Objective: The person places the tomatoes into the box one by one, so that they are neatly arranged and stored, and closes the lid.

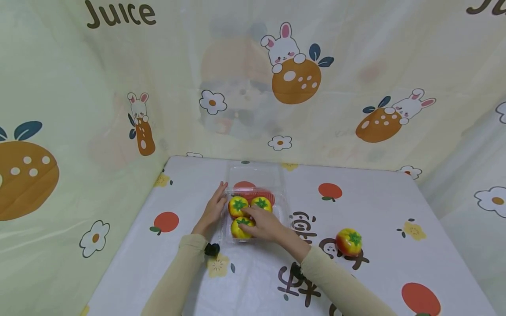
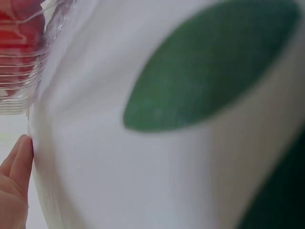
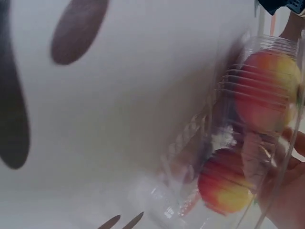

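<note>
A clear plastic clamshell box stands on the table with its lid tipped back. Inside are three toy fruits, yellow and red with green leafy tops: a back left fruit, a back right fruit and a front fruit. My right hand reaches in from the right, its thumb and fingers around the top of the front fruit. Straight-fingered, my left hand rests along the box's left side. Through the plastic, the right wrist view shows a red-yellow fruit beside the fingers.
Another toy fruit of the same kind lies on the table to the right of the box. A white printed cloth covers the table. Printed curtains hang behind and at both sides.
</note>
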`<state>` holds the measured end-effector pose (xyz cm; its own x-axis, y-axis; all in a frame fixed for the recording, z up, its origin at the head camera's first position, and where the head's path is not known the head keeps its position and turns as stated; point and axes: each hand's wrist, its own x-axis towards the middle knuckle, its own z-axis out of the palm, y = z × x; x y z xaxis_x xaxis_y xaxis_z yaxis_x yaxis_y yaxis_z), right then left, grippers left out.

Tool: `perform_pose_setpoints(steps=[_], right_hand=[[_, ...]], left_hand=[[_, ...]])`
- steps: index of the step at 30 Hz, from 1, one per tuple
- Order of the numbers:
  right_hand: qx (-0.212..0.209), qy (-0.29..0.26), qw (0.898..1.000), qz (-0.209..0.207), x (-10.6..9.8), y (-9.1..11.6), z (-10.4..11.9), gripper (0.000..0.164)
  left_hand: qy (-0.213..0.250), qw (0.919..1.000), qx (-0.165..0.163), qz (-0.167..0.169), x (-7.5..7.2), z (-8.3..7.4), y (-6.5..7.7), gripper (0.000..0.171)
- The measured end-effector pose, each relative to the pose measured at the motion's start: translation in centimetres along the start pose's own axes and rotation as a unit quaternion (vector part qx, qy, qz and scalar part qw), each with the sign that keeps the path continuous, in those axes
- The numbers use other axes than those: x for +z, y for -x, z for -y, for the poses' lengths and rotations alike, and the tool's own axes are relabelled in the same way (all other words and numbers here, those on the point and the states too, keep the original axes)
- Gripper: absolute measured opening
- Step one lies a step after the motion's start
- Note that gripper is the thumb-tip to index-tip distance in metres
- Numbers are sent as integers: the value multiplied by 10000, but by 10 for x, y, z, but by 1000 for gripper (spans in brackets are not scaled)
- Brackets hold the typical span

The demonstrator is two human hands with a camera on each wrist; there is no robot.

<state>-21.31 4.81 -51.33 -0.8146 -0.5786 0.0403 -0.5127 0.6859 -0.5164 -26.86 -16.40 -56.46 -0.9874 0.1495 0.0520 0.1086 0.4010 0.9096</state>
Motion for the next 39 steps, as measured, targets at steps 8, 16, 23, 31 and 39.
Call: perform_pose_setpoints(steps=[8, 16, 23, 31, 39], right_hand=[[-30, -17, 10000, -24, 1, -3, 1, 52], [5, 22, 10000, -70, 0, -1, 0, 51], [-52, 334, 9992, 231, -4, 1, -1, 50], [-16, 683, 9973, 263, -9, 1, 4, 51], [96, 701, 9973, 192, -10, 3, 5, 43]], left_hand=[[17, 10000, -36, 29, 1, 1, 0, 55], [15, 10000, 60, 26, 0, -1, 0, 54], [48, 10000, 30, -30, 1, -3, 1, 54], [75, 9999, 68, 6, 0, -2, 2, 53], [70, 10000, 43, 3, 0, -2, 3, 53]])
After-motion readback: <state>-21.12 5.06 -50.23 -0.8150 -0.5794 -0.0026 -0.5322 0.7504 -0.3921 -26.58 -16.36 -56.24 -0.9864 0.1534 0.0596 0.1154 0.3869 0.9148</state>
